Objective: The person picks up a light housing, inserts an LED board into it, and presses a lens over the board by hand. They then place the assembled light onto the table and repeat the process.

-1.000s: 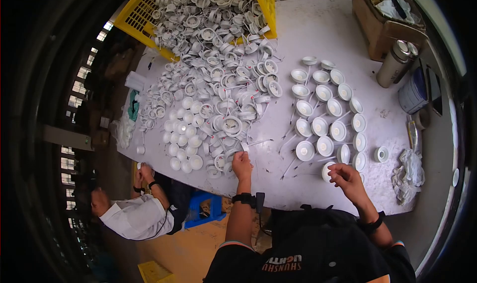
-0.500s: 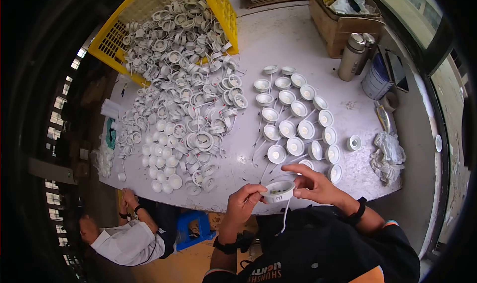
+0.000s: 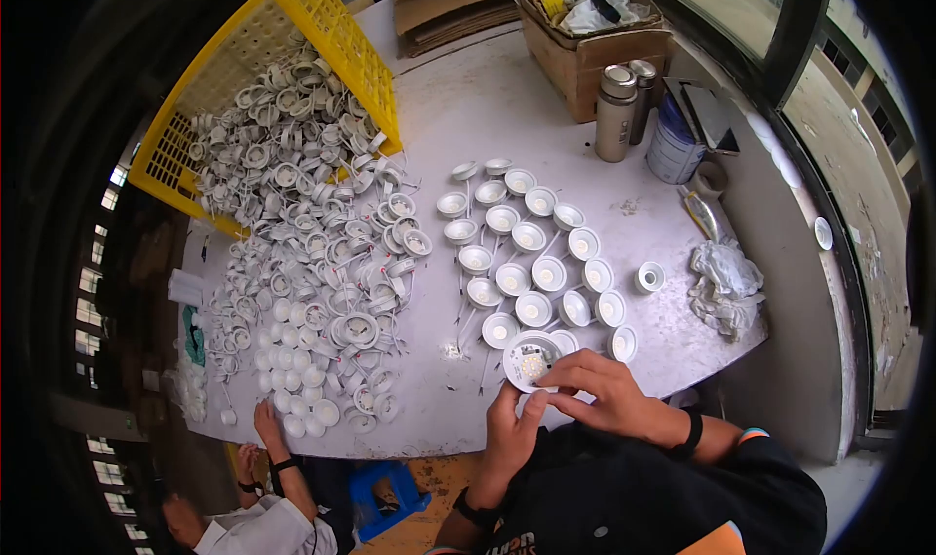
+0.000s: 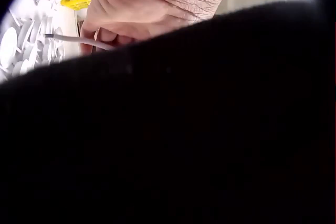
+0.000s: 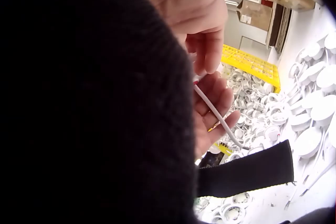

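Black top [image 3: 673, 487], right sleeve [image 3: 753, 435] edged in teal and orange. White lettering [image 3: 517, 543] low on the front, partly cut off by the frame. Small pale round spot [image 3: 600, 532] on the fabric, orange panel [image 3: 719, 539] at the bottom edge. Black right wristband [image 3: 693, 432] and left wristband [image 3: 478, 509]. Loose flat strap end [image 5: 252, 173], black, cut blunt. Hands [image 3: 606, 399] bare.

Your head camera: high, facing down-forward. Wrist cameras: close in. Head, right wrist share yellow crate [image 3: 336, 31]: 10, 2 o'clock.
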The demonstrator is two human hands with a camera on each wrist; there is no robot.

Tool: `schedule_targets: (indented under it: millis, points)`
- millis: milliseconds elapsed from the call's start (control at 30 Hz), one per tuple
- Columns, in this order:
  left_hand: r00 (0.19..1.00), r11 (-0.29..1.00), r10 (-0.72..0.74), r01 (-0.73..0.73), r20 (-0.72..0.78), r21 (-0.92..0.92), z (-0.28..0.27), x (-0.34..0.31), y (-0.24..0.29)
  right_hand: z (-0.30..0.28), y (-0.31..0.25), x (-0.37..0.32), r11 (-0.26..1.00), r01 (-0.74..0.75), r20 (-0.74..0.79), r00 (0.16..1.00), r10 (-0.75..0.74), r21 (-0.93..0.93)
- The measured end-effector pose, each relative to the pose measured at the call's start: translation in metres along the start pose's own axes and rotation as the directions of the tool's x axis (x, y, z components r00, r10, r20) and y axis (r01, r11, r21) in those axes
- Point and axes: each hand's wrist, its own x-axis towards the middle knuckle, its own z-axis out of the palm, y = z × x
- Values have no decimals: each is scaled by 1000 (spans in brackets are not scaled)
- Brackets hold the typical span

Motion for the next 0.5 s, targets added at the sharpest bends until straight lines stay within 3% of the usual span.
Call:
schedule_targets:
  millis: [33, 67, 167, 200, 267, 300, 367, 500]
  points:
    - [1000, 1000, -11, 11, 10, -2, -2, 1, 2, -1, -3, 0, 987, -37, -8, 999, 39, 156]
    - [1000, 1000, -20, 20, 9, 8, -6, 1, 6, -5, -1, -2, 987, -39, -65, 997, 50, 158]
    - [990, 989, -124, 129, 63, -76, -11, -3, 18, -13, 7, 10, 923, -290, -132, 934, 331, 254]
    - [988, 991, -117, 123, 105, -53, -11, -3, 19, -10, 14, 9, 915, -310, -132, 927, 351, 258]
    - [974, 986, -150, 160, 170, -46, -10, -3, 15, -6, 31, 9, 816, -396, 178, 918, 353, 421]
    - [972, 985, -157, 167, 176, -46, -10, -3, 15, -9, 30, 12, 813, -402, 175, 916, 362, 422]
    - [964, 988, -144, 154, 223, -30, -8, -2, 15, -14, 25, 16, 678, -599, 340, 801, 493, 427]
    - [969, 998, -53, 57, 242, -7, -1, 6, 10, -13, 31, 15, 707, -622, 338, 781, 526, 337]
